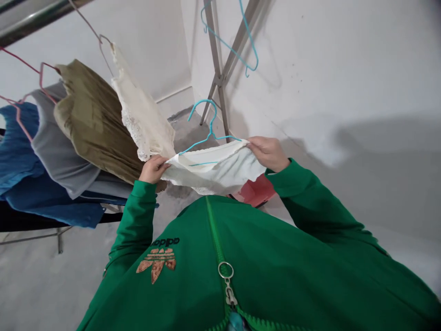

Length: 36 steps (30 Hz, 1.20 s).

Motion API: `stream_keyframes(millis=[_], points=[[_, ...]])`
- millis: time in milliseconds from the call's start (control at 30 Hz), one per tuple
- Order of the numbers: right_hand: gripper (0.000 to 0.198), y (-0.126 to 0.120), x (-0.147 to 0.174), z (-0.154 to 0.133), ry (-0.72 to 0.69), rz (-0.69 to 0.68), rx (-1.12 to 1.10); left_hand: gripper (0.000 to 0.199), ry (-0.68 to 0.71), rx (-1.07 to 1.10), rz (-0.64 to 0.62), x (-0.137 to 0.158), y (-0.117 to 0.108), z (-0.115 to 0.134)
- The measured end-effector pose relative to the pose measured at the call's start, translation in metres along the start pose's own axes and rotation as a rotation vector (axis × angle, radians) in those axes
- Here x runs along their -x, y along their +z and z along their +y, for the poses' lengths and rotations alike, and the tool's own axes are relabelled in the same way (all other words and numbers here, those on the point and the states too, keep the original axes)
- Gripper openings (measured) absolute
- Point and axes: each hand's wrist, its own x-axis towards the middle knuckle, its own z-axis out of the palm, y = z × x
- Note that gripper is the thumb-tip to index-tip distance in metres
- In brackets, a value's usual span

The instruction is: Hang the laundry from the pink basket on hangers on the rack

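Observation:
A white garment (pixel 213 172) with a lacy hem is stretched between my two hands in front of my chest. Inside its top opening sits a light-blue hanger (pixel 211 131), its hook standing up above the cloth. My left hand (pixel 154 169) pinches the garment's left top corner, close to a cream lace garment hanging behind. At the opposite corner, my right hand (pixel 269 151) grips the cloth between thumb and fingers near the hanger's end. The lower part of the garment falls away from view.
On the left a metal rail (pixel 37 20) carries the cream lace garment (pixel 141 105), an olive garment (pixel 93 119), a grey one (pixel 62 133) and blue clothes (pixel 20 151). Another blue hanger (pixel 253 46) hangs by the rack's crossed legs (pixel 219 80). A pink basin (pixel 255 191) stands below.

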Motion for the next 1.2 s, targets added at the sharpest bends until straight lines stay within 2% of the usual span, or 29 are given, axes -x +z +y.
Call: stream_keyframes(millis=[67,133,233,300,367,467,500,533,567,633,700,733,767,867,967,1067,1200], points=[[0.049,-0.01,0.002,0.001,0.017,0.002,-0.027,0.023,-0.007,0.037,0.002,0.001,0.003,-0.005],[0.048,-0.018,0.002,-0.001,0.044,0.001,-0.048,0.02,-0.07,0.08,0.007,-0.001,0.008,-0.006],[0.048,-0.029,0.0,-0.003,0.101,-0.007,-0.069,0.023,-0.2,0.134,-0.007,-0.004,0.015,-0.002],[0.048,-0.037,-0.001,-0.005,0.132,-0.004,-0.081,0.029,-0.254,0.136,0.005,-0.003,0.011,0.002],[0.047,-0.045,-0.001,-0.007,0.159,0.012,-0.104,0.034,-0.242,0.137,-0.045,0.002,-0.004,0.01],[0.037,-0.057,0.0,-0.01,0.244,-0.013,-0.158,0.039,-0.107,0.195,-0.282,0.019,-0.045,0.028],[0.032,-0.061,0.0,-0.011,0.283,-0.037,-0.176,0.039,-0.061,0.21,-0.323,0.025,-0.062,0.035],[0.028,-0.065,-0.001,-0.012,0.329,-0.055,-0.192,0.038,-0.035,0.211,-0.304,0.029,-0.08,0.041],[0.025,-0.069,-0.003,-0.012,0.377,-0.064,-0.207,0.037,-0.035,0.194,-0.216,0.03,-0.097,0.047],[0.023,-0.077,-0.011,-0.013,0.477,-0.066,-0.23,0.036,-0.104,0.1,0.109,0.02,-0.128,0.055],[0.022,-0.083,-0.025,-0.016,0.582,-0.071,-0.264,0.036,-0.221,-0.043,0.46,-0.009,-0.152,0.055],[0.023,-0.084,-0.034,-0.018,0.636,-0.084,-0.301,0.035,-0.275,-0.114,0.566,-0.029,-0.162,0.053],[0.024,-0.085,-0.045,-0.02,0.687,-0.105,-0.361,0.035,-0.322,-0.174,0.617,-0.05,-0.169,0.05],[0.028,-0.082,-0.083,-0.032,0.794,-0.171,-0.662,0.037,-0.472,-0.313,0.579,-0.113,-0.18,0.037],[0.035,-0.071,-0.126,-0.055,0.746,-0.215,-0.88,0.04,-0.588,-0.298,0.515,-0.156,-0.179,0.026],[0.035,-0.055,-0.167,-0.082,0.599,-0.215,-0.921,0.038,-0.645,-0.197,0.492,-0.173,-0.17,0.02],[0.031,-0.024,-0.214,-0.107,0.406,-0.175,-0.894,0.035,-0.693,-0.159,0.552,-0.172,-0.161,0.016]])
